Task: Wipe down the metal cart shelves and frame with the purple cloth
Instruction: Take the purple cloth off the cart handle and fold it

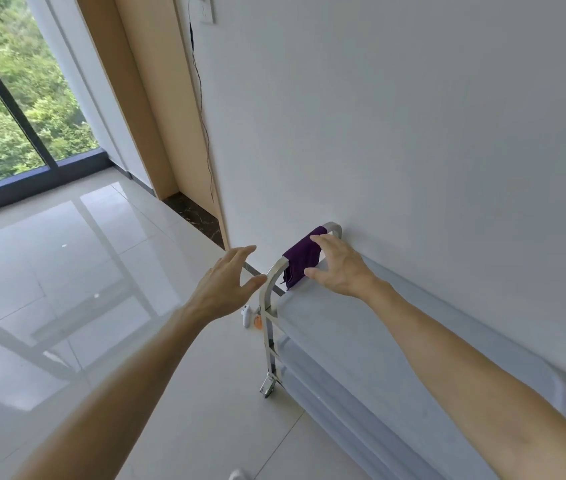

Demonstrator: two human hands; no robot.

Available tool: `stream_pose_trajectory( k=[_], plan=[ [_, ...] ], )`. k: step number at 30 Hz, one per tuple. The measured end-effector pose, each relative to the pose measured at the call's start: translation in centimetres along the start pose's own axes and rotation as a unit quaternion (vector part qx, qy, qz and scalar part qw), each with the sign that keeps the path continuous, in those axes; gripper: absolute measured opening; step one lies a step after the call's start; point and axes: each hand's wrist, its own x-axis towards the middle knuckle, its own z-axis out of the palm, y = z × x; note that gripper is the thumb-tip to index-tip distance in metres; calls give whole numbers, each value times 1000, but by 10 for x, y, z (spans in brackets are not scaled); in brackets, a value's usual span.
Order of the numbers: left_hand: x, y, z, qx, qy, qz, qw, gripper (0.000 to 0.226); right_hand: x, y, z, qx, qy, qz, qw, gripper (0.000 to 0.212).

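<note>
By a white wall, right grip [338, 265] spread, touching purple cloth [301, 258]; left grip [227, 282] released.

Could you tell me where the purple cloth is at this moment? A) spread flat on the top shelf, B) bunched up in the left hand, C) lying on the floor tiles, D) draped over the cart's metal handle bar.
D: the purple cloth hangs folded over the curved metal handle bar at the end of the cart, with the right hand reaching onto it and the left hand empty beside it.
</note>
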Motion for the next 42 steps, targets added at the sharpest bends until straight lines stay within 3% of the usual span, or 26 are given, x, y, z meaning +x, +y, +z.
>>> stream_pose_trajectory(
  k=[7,12,20,27,33,42],
  plan=[
    [87,-32,42,-83,-49,-8,995,54,76,36,20,75,-14,92,993,62],
    [146,-56,69,-173,-98,-45,979,39,126,53,30,152,22,183,971,44],
    [210,-74,107,-159,-160,-34,974,30,178,79,47,186,41,299,935,28],
    [228,-72,133,-129,-194,-63,971,32,214,104,54,182,10,313,932,28],
    [226,-62,156,-125,-159,-128,971,28,243,121,68,166,-36,290,942,29],
    [223,-53,167,-108,-104,-184,971,19,256,135,77,152,-10,310,939,18]
  ],
)
